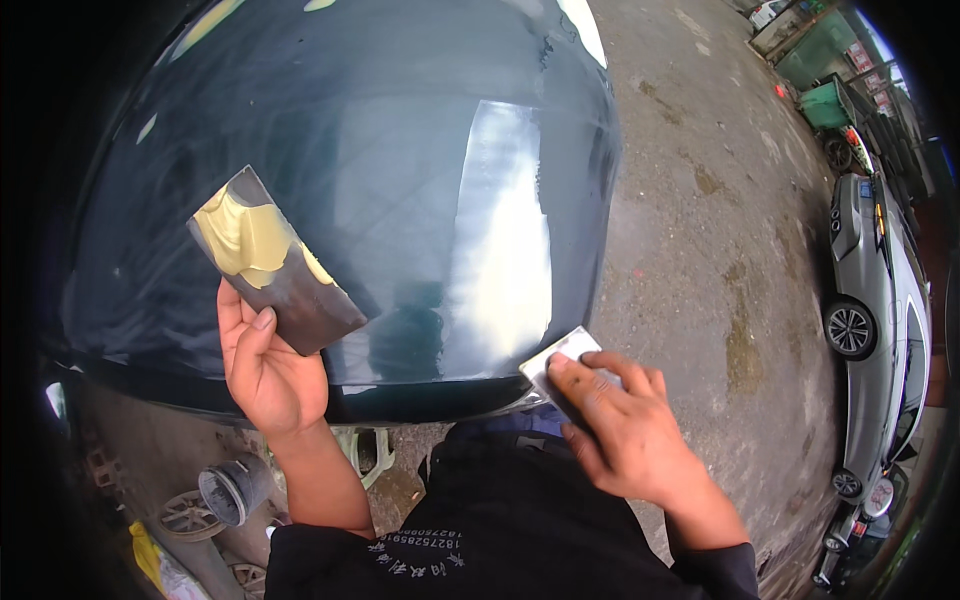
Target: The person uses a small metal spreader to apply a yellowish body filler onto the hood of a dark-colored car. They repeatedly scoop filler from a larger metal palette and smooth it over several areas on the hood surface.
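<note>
Spreader (570, 343) — partly hidden by right hand (628, 425) — contact with dark panel (385, 200) unclear.

A dark board (302, 292) is carrying yellow putty (243, 238). A whitish spreader (549, 358) is slanting at a corner of the car panel (395, 200).

Black shirt (545, 510) here, pale print (432, 549) across its front, black sleeves (312, 562) too, and on down: bare forearms (322, 480), bare left hand (280, 375), bare right hand (630, 425)!
</note>
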A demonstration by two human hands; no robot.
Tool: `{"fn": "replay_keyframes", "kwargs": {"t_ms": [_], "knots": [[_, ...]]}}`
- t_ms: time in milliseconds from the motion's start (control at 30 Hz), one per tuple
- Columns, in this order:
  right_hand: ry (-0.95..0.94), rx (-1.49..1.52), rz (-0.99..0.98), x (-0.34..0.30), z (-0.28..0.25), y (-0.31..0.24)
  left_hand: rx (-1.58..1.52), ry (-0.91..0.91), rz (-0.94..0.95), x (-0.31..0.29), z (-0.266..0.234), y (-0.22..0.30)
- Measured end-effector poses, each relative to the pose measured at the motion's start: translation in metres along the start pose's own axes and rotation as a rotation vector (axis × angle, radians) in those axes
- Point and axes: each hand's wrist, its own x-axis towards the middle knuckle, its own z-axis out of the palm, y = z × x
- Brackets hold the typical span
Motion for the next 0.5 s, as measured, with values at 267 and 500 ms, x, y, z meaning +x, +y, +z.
{"fn": "replay_keyframes", "kwargs": {"t_ms": [267, 500], "knots": [[0.023, 0.114, 0.103, 0.063, -0.014, 0.038, -0.017, -0.027, -0.003, 0.002, -0.001, -0.001], [-0.096, 0.128, 0.055, -0.013, -0.002, 0.010, -0.021, -0.048, 0.010, -0.003, 0.000, -0.002]]}}
